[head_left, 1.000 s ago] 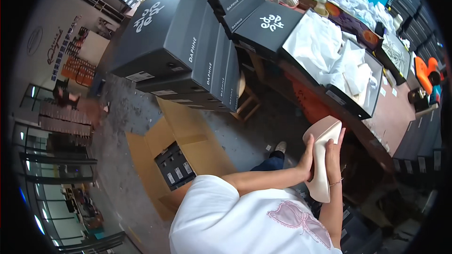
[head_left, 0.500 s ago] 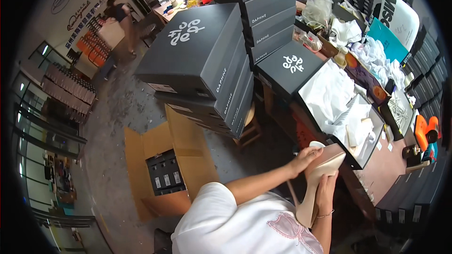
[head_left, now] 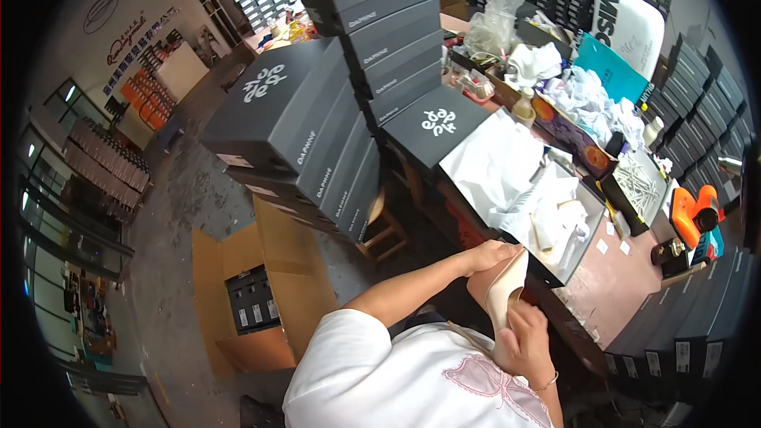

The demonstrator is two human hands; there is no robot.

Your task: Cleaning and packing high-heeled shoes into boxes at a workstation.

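A beige pointed high-heeled shoe [head_left: 499, 289] is held up in front of my white shirt, toe away from me, beside the table edge. My left hand [head_left: 485, 257] is closed round its toe end, thumb on top. Curled at the shoe's opening toward the heel, my right hand [head_left: 526, 339] grips there; some of its fingertips are hidden by the shoe. Just beyond my hands an open shoe box [head_left: 564, 276] on the table holds white tissue paper [head_left: 547, 206] and a pale shoe, partly covered.
Stacked dark shoe boxes [head_left: 277, 123] stand ahead left on a wooden stool [head_left: 387, 230]. An open carton [head_left: 297, 269] with boxes inside sits on the floor. The pink-topped table [head_left: 614, 293] carries crumpled paper, white sticks [head_left: 636, 186] and an orange tool [head_left: 691, 214]. More boxes [head_left: 682, 317] stand right.
My right hand has shifted from beneath the shoe to its opening. My left hand stays at the toe; the white round item beside it no longer shows. The view has turned right.
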